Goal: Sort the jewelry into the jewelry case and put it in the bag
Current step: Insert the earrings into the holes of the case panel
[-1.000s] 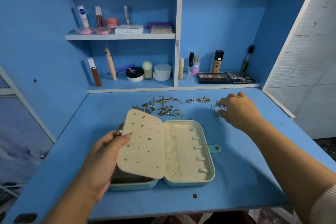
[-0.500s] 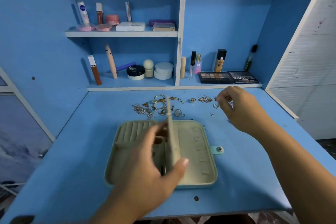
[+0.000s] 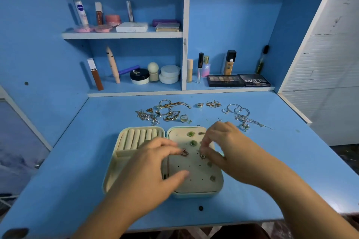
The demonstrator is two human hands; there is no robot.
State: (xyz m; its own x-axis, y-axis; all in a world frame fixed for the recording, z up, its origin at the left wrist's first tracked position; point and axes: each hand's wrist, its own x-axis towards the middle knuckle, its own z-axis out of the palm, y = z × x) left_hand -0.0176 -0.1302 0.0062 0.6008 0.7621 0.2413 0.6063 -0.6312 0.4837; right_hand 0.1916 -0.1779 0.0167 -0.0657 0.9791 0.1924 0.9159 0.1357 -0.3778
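two hands over one open jewelry case [image 3: 136,161], mint shell, cream lining, lying flat at the front centre of the blue desk [image 3: 77,170].

left half of case: row of ring rolls [image 3: 138,137], empty as far as visible. right half: perforated earring panel [image 3: 194,172], several small studs already seated, details blurred.

left hand [image 3: 147,172]: spread loosely, palm down on the panel's near edge and hinge, fingertips just beside a small dark-gold earring [image 3: 184,152]; whether touching it cannot be told.

right hand [image 3: 225,145]: fingers curled narrow, thumb and forefinger pinched close at a second small earring [image 3: 203,156] on the panel; apparently gripping it, not certain.

loose stock, well apart behind the case: tangled gold pile of rings and chains [image 3: 163,111]; single ring [image 3: 199,105]; small gold cluster [image 3: 213,104]; silver hoops [image 3: 237,110]; silver chain [image 3: 250,122]. no bag in view.

handling, judged: earrings very light, stiff, tiny, slippery; best pinched by the front ornament, post aimed square into a hole. posts likely to bend if forced. chains limp, prone to snag; lift from one end. panel hinged and light; worth bracing while pressing. case rigid, easily carried by its closed edges.
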